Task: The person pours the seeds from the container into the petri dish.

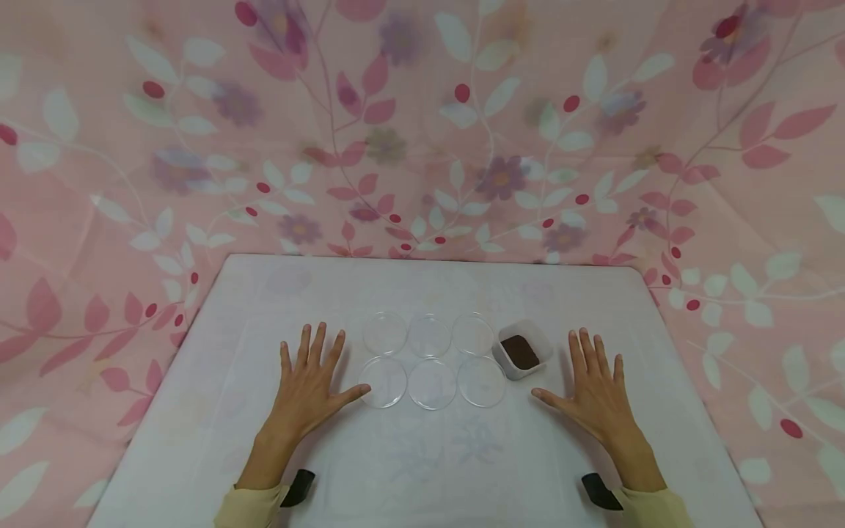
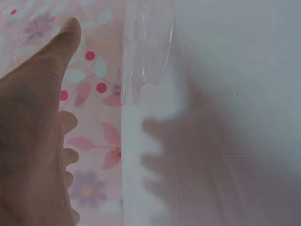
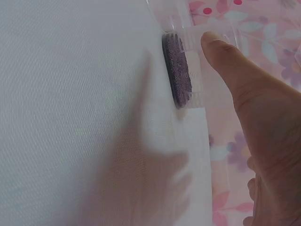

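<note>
My left hand [image 1: 306,392] is spread wide, fingers straight, and holds nothing. In the head view its thumb tip overlaps the edge of the front left clear round dish [image 1: 387,385]. Several such shallow dishes stand in two rows at the table's middle, among them a back middle dish [image 1: 429,335] and a front right dish [image 1: 482,383]. A small clear square tub [image 1: 505,361] with dark brown soil-like material [image 1: 520,352] stands right of them. My right hand [image 1: 599,396], also spread and holding nothing, is right of the tub. The left wrist view shows stacked-looking dish edges [image 2: 148,47] beyond the thumb.
A white cloth covers the table [image 1: 422,469], whose back edge meets a pink floral curtain [image 1: 422,147]. Dark straps or mounts [image 1: 298,488] sit at both wrists, by the pale yellow sleeves [image 1: 251,507]. Both hands cast shadows on the cloth.
</note>
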A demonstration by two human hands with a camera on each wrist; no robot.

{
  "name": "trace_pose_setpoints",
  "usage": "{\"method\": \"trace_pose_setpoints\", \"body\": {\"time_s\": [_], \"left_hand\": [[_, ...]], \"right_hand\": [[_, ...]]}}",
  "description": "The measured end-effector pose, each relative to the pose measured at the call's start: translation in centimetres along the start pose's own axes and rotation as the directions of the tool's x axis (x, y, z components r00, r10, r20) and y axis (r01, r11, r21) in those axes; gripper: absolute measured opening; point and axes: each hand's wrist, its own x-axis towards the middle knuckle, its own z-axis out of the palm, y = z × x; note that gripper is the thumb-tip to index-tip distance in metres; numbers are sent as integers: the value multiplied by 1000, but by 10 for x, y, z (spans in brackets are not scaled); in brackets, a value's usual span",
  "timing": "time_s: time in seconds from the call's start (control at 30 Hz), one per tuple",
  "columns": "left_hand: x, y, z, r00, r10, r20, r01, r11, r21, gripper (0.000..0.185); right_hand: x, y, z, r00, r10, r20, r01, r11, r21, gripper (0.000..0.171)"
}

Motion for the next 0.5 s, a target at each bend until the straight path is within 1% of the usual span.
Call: {"method": "trace_pose_setpoints", "body": {"time_s": [0.17, 0.3, 0.5], "left_hand": [[1, -1, -2, 1000, 6, -19, -6, 1000, 7, 104], [4, -1, -4, 1000, 6, -9, -6, 1000, -8, 104], [14, 3, -7, 999, 35, -5, -36, 999, -28, 104]], "right_hand": [[1, 0, -1, 1000, -3, -14, 3, 1000, 15, 123], [0, 1, -2, 999, -12, -46, 14, 999, 43, 123], [-2, 2, -2, 995, -26, -94, 31, 998, 56, 123]]}}
